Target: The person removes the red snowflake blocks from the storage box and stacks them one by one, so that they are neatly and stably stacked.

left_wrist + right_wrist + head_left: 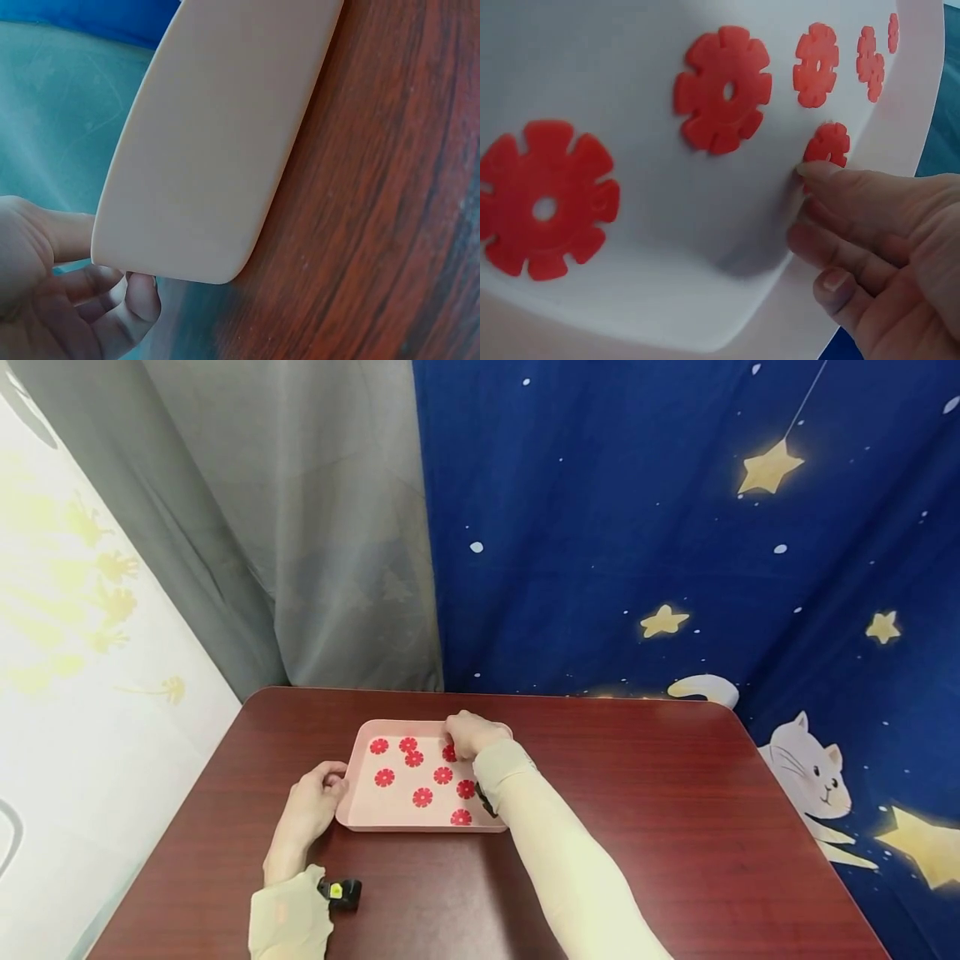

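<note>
Head view. One pink tray [365,806], on a reddish-brown table [675,827].
My left hand [311,797]: at the tray's left end, fingers curled, touching the rim. Black wrist device [344,895]: on my left cuff, nearer to me than the tray.
My right hand [478,737]: back uppermost, over the tray's far rim toward the right end, fingers bent down; my forearm slants across the tray's near-right corner.
Tray contents: red flower-shaped discs [443,775], nine in sight, scattered flat on its floor. Two touch in the far-left part; one sits close against the tray's near wall. A part-hidden disc [450,752] lies inside the tray's far wall, beside my right hand.

Left wrist view. Tray: outer wall, plain and pale. My left hand holds its corner, one finger reaching behind the rim with its tip hidden, the others curled against the outside.

Right wrist view. Tray interior: seven discs, one pair touching. My right thumb and fingers are narrowly spaced within the tray, thumb tip over the part-hidden disc, remaining fingers curled below. Whether that disc is pinched or only touched, I cannot tell.
</note>
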